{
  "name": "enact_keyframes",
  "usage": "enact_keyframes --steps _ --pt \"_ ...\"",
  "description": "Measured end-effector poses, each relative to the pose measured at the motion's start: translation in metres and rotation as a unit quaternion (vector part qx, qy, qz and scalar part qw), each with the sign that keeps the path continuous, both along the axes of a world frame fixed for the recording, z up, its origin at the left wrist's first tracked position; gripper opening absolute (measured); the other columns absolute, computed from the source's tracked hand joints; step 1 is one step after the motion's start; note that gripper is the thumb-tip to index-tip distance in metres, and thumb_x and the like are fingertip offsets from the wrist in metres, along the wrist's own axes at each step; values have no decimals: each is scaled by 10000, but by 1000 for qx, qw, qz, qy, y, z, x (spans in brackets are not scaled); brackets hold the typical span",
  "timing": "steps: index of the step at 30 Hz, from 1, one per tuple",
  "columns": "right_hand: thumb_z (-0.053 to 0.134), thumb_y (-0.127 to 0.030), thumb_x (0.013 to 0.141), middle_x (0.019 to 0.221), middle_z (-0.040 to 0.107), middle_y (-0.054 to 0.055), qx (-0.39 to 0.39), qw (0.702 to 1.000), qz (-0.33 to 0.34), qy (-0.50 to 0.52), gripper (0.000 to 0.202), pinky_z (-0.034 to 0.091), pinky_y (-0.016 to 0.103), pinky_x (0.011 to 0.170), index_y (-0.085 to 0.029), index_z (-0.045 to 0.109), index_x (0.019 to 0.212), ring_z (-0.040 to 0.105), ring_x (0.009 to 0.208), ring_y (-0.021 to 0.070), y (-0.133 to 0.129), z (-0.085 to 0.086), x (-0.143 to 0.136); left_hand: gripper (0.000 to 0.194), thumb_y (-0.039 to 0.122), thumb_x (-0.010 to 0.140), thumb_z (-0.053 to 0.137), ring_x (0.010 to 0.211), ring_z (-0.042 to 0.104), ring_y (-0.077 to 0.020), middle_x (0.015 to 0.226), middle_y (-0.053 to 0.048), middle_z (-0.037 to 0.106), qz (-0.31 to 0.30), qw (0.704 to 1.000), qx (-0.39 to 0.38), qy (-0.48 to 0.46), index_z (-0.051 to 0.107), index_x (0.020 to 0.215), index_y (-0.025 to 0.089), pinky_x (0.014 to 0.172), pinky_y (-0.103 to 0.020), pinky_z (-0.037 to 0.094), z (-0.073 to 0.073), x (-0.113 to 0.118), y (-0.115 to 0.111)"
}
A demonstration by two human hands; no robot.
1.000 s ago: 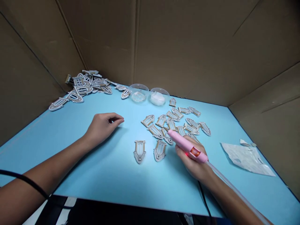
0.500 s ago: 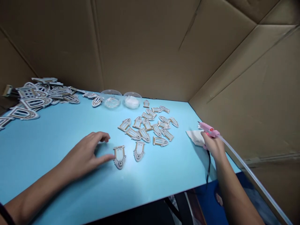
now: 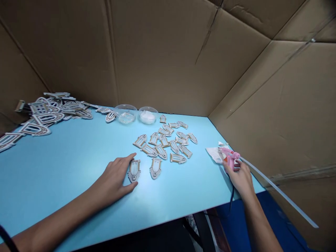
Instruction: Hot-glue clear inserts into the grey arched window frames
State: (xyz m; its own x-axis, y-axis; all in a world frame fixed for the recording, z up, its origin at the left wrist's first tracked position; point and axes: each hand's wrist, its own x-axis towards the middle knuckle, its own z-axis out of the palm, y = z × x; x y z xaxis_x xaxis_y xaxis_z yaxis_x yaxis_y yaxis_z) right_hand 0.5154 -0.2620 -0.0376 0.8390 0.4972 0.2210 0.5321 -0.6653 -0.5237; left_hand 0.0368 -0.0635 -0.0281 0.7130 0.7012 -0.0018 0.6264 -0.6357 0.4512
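Under our left hand (image 3: 111, 178), at its inner side, a small arched window piece (image 3: 134, 170) lies flat in the nearer part of the desk (image 3: 173, 196). Its long axis runs from the far edge towards the near edge, pointed end towards us. The hand reaches in from the left with fingers parted, the fingertips by the square end and the thumb at or just beside the point; we see no closed grip, and cannot tell whether the skin touches. Of our two hands, the left is much the nearer; the right hand (image 3: 241, 176) is well apart by the right edge, grasping a pink glue gun (image 3: 230, 157) by its handle above a white packet (image 3: 214, 154). A second window piece (image 3: 155, 168) lies just right of the first, nearly parallel and not touching.
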Motion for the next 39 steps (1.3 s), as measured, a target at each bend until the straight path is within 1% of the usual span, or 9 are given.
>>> enact_keyframes --steps 3,6,11,17,23,27,30,34,39 --pt "599 -695 719 1148 641 257 -26 998 11 -51 778 434 615 1085 -66 642 1174 610 1120 431 -26 -2 -29 847 349 842 540 1408 499 -368 1549 -192 500 15 1000 23 12 279 1616 130 1131 -503 444 1 -6 7" --pt "505 -593 884 1018 668 185 -47 982 138 -118 474 506 540 952 -173 672 1027 640 1022 373 -31 6 -66 905 485 828 565 1345 534 -419 1479 -234 548 84 996 32 27 320 1596 75 1081 -525 471 4 -8 14" --pt "431 -472 995 1124 692 151 -65 941 330 -44 349 527 448 953 -200 637 1067 673 1070 301 35 26 -98 705 428 890 500 1032 681 -334 1103 -159 713 92 996 -13 5 442 1516 108 863 -412 529 17 -2 16" --pt "586 -414 955 1280 670 185 -117 925 361 -10 432 483 457 1036 -145 578 1293 631 1214 327 120 28 -88 652 381 862 545 946 707 -291 1063 -106 711 69 996 -34 -36 432 1460 147 790 -354 523 38 28 -5" --pt "607 -455 975 1246 684 141 -149 908 392 11 472 497 382 990 -159 554 1340 659 1153 269 127 26 -86 712 301 917 606 1135 675 -333 1237 -202 690 27 1000 6 7 358 1545 77 930 -395 546 39 93 -34" --pt "584 -466 998 1256 677 149 -154 903 402 10 507 496 375 996 -144 531 1386 659 1155 261 123 28 -92 773 338 914 651 1187 623 -388 1340 -252 623 39 997 35 58 353 1571 59 996 -471 524 30 111 -40" --pt "653 -393 950 1235 684 149 -159 900 407 6 524 507 368 966 -134 530 1388 664 1126 265 122 31 -97 844 403 898 681 1184 600 -420 1331 -277 609 53 993 51 93 338 1584 53 977 -509 518 27 107 -39" --pt "627 -243 918 1183 703 142 -163 893 419 -9 458 516 365 935 -135 556 1358 674 1104 273 119 35 -99 730 241 926 559 1198 617 -386 1330 -258 626 43 991 38 121 317 1588 48 959 -465 519 30 84 -26" --pt "560 -234 982 1292 646 174 -124 886 444 -51 312 460 454 1073 -151 602 1280 595 1260 318 114 46 -111 684 251 878 584 1257 596 -384 1379 -213 627 24 993 10 119 432 1528 99 1004 -472 503 38 50 -8"
